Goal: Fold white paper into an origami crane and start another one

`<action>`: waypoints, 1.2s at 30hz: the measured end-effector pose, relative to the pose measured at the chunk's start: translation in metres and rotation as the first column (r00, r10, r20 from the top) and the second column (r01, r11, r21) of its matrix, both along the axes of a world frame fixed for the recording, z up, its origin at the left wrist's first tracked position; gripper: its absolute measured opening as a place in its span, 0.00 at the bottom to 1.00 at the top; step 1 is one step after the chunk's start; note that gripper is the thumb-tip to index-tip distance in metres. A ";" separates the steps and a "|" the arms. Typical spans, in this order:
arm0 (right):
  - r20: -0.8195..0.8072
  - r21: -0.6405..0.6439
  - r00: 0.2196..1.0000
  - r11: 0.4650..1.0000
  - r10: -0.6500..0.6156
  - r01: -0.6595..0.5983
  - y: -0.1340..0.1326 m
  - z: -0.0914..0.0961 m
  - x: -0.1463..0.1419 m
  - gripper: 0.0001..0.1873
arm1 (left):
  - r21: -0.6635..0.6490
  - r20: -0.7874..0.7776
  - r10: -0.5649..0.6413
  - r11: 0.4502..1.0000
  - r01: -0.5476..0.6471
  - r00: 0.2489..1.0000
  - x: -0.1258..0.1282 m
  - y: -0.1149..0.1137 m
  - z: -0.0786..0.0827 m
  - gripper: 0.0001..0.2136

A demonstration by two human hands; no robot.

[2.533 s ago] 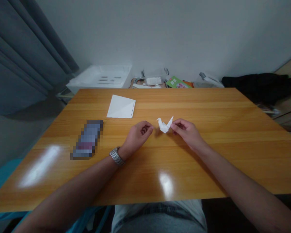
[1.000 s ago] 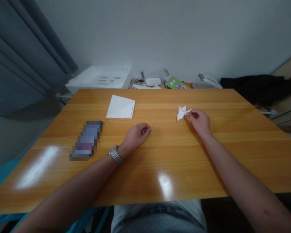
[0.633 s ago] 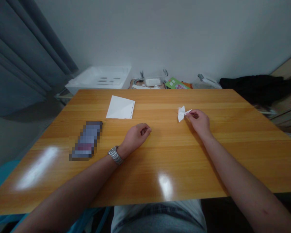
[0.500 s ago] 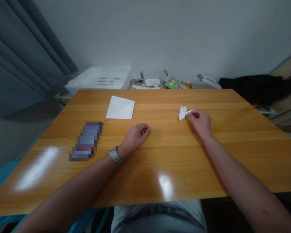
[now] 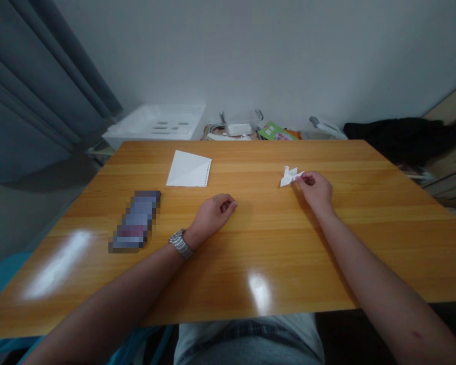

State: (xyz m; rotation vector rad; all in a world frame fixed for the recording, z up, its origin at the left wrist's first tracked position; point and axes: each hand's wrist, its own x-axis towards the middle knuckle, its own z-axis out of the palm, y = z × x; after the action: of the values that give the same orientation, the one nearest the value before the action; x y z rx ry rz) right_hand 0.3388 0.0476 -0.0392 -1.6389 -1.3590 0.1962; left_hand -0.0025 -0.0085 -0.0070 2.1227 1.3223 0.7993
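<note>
Between the thumb and fingertips of my right hand (image 5: 316, 192) is the near end of a small white origami crane (image 5: 288, 177), on the right half of the wooden table (image 5: 273, 243). Its wings and a thin neck stick out to the left of my fingers. My left hand (image 5: 215, 213) rests on the table near the middle, fingers curled in and closed, with nothing visible in them. A silver watch (image 5: 181, 244) circles that wrist. Beyond my left hand lies a flat white sheet of paper (image 5: 188, 170) with a perforated right edge.
A blurred-out phone-like slab (image 5: 135, 221) lies on the table at the left. Behind the far edge are a white plastic tray (image 5: 155, 121), a green booklet (image 5: 275, 131), a clear box and dark cloth (image 5: 399, 134). A grey curtain hangs at the left.
The paper crane has turned a little in my right fingers, so its neck and wings now show more clearly. My left hand and the sheet have stayed put.
</note>
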 end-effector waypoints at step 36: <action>0.376 -0.283 0.506 0.616 0.777 -0.735 -0.054 0.014 -0.082 0.27 | 0.002 -0.071 -0.055 0.998 0.055 0.996 -0.001 0.000 -0.003 0.09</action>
State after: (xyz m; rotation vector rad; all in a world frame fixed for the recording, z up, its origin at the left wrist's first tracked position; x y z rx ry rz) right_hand 0.2571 -0.0066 -0.0255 -1.0498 -2.4545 0.3966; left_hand -0.0031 -0.0084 -0.0096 2.1991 1.2930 0.7100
